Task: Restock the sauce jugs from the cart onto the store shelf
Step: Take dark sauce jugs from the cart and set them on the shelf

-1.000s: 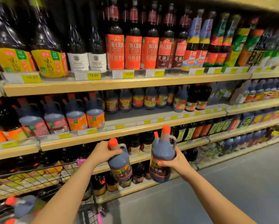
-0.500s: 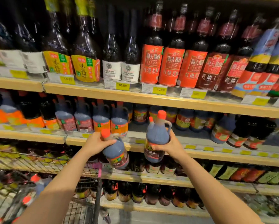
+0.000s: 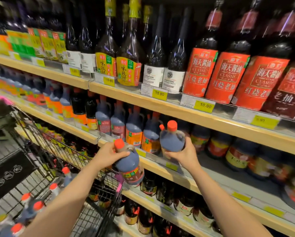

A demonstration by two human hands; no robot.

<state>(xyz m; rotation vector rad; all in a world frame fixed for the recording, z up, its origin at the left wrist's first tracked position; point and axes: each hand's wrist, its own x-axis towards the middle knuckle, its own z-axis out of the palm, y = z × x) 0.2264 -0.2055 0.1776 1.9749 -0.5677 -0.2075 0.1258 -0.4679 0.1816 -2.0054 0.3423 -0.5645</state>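
Observation:
Each of my hands holds a dark sauce jug with an orange cap. My left hand (image 3: pixel 107 155) grips the handle and neck of one jug (image 3: pixel 130 168), tilted, just in front of the second shelf's edge (image 3: pixel 175 170). My right hand (image 3: pixel 183 155) holds the other jug (image 3: pixel 172 139) upright from below, over the front of that shelf, right of a row of like jugs (image 3: pixel 134 130). Several more orange-capped jugs (image 3: pixel 37 207) lie in the wire cart (image 3: pixel 45 142) at lower left.
Tall bottles with red, yellow and white labels (image 3: pixel 199 72) fill the shelf above, close over the jugs. Dark round jugs (image 3: pixel 235 156) stand further back to the right on the second shelf. Lower shelves hold small dark bottles (image 3: pixel 148 183). The cart's rim is beside my left forearm.
Both hands have carried their jugs up and toward the second shelf; the right jug now hangs over the shelf's front. My view has moved closer and turned left.

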